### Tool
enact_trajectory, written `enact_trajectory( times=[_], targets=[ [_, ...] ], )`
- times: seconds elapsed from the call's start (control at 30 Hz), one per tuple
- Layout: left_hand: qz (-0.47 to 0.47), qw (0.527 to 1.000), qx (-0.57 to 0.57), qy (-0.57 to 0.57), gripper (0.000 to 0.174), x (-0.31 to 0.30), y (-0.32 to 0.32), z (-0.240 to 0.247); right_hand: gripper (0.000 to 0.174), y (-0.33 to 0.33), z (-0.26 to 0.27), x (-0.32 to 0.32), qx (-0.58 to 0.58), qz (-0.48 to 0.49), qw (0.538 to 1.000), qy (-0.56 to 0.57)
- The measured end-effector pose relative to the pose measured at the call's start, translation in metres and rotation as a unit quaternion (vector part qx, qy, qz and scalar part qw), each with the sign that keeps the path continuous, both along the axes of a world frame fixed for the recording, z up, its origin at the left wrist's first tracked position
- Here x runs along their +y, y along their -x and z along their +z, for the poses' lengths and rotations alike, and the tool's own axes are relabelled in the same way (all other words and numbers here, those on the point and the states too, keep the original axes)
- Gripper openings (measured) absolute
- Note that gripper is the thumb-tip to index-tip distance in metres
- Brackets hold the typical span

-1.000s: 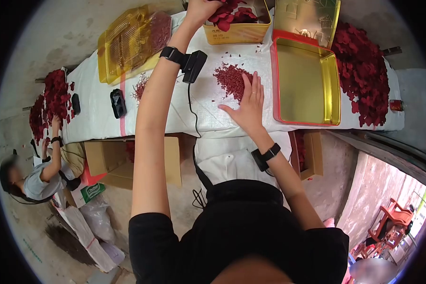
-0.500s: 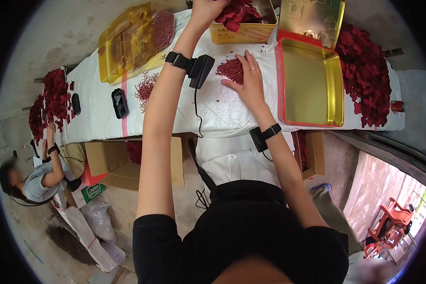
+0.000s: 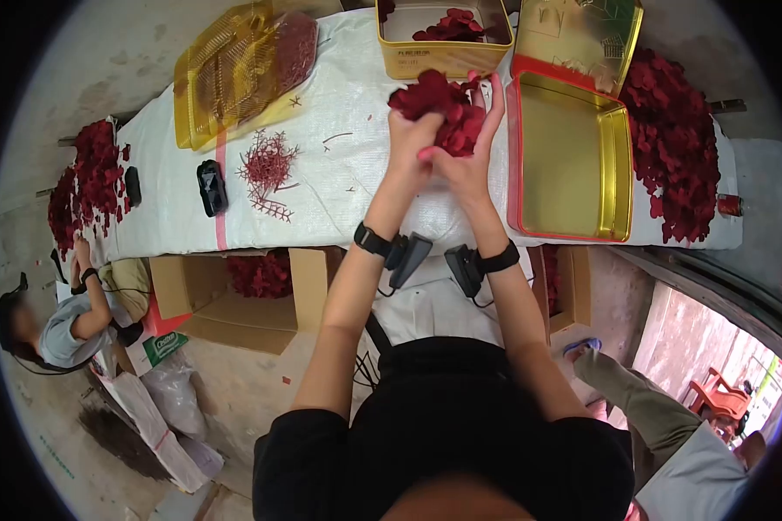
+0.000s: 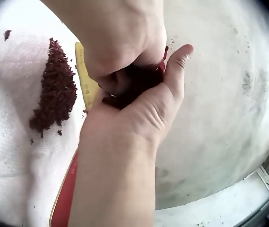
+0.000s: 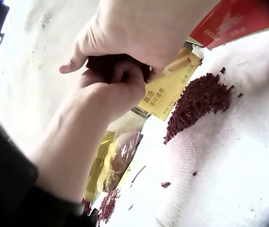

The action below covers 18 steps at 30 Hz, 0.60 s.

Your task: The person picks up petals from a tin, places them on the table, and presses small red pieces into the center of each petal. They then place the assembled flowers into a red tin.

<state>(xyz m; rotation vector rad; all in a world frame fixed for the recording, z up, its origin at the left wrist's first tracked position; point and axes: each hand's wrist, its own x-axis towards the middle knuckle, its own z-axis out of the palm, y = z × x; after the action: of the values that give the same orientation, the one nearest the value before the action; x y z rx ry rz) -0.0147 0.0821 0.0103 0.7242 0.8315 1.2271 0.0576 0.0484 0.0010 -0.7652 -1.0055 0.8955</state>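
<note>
Both hands meet over the white-covered table in the head view, around a bundle of dark red petals point(image 3: 434, 97). My left hand point(image 3: 408, 149) grips the bundle from the left. My right hand point(image 3: 471, 174) cups it from the right, one finger stretched upward. Dark petals fill the hollow between the two hands in both wrist views, where much of the bundle is hidden. A pile of dark red shreds point(image 4: 56, 90) lies on the cloth beside the hands. Just beyond them stands a yellow tin point(image 3: 443, 61) with more petals inside.
An open red-and-gold tin point(image 3: 565, 165) sits right of the hands, a heap of red petals point(image 3: 673, 148) beyond it. Branching red stems point(image 3: 268, 162) and a yellow plastic package point(image 3: 226, 78) lie leftward. One person point(image 3: 61, 313) works at far left; another point(image 3: 669, 434) is at lower right.
My left hand has come down from the yellow tin with petals and met my right hand. My right hand has left the shred pile and now cups the petals. The person at lower right came further into view.
</note>
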Motion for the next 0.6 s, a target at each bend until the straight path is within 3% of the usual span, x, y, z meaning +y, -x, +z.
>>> enact_trajectory(
  times=[0.03, 0.1, 0.17, 0.27, 0.3, 0.4, 0.47, 0.57, 0.6],
  targets=[
    [0.010, 1.000, -0.017, 0.004, 0.019, -0.005, -0.004, -0.011, 0.115, 0.002, -0.001, 0.006, 0.011, -0.040, 0.999, -0.028],
    [0.029, 0.998, -0.049, 0.013, 0.014, -0.014, -0.008, -0.027, 0.081, 0.001, -0.002, 0.006, -0.001, -0.034, 0.999, 0.023],
    [-0.037, 0.998, 0.041, -0.006, 0.018, -0.016, 0.001, -0.035, 0.048, 0.001, -0.003, 0.005, -0.013, -0.026, 0.997, 0.075],
    [-0.093, 0.992, 0.085, -0.015, 0.018, -0.018, 0.003, -0.042, 0.026, 0.001, -0.024, 0.008, -0.090, -0.120, 0.987, 0.061],
    [-0.100, 0.992, 0.082, -0.006, 0.019, -0.020, 0.003, -0.036, 0.011, 0.007, -0.018, 0.007, -0.055, -0.152, 0.984, 0.078],
    [-0.125, 0.989, 0.071, 0.036, 0.029, -0.023, 0.008, -0.027, 0.013, 0.008, -0.016, 0.006, 0.015, -0.113, 0.980, 0.162],
    [-0.131, 0.989, 0.050, 0.035, 0.037, -0.022, 0.008, -0.027, 0.015, 0.008, -0.021, 0.010, 0.033, -0.110, 0.984, 0.140],
    [-0.012, 0.999, -0.036, -0.007, 0.038, -0.027, 0.000, -0.052, 0.022, 0.011, -0.014, 0.010, 0.058, -0.115, 0.984, 0.123],
    [-0.030, 0.997, -0.078, -0.003, 0.046, -0.028, 0.002, -0.047, 0.025, 0.011, -0.011, 0.009, 0.066, -0.118, 0.984, 0.120]
  ],
)
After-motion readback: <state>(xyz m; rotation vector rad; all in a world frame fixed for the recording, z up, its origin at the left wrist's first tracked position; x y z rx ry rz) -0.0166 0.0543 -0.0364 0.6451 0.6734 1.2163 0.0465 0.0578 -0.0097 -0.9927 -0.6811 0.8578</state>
